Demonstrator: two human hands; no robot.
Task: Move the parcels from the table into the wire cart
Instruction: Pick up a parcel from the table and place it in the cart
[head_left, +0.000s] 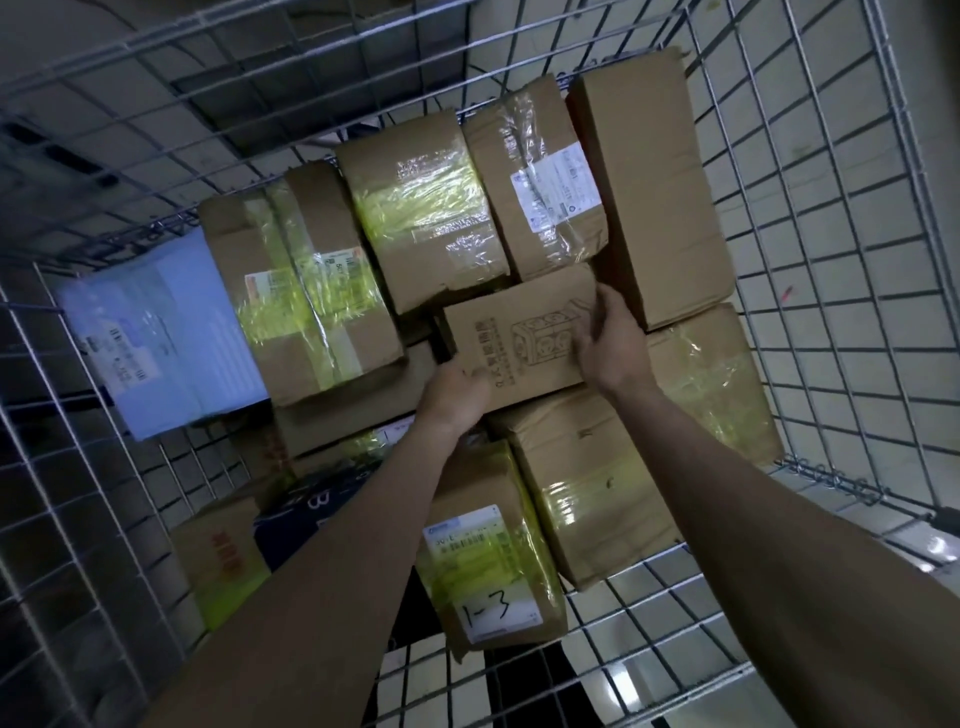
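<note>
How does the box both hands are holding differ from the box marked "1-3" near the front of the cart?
The held box shows bare cardboard with a printed line drawing and text; the 1-3 box is wrapped in yellowish tape and carries a white shipping label plus a handwritten label. The left hand and right hand grip the held box at its ends, while the 1-3 box is untouched. Both are brown cardboard, inside the wire cart.

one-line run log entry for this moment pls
stage: placing | left hand: holds printed box | right hand: holds it | place: wire cart
</note>
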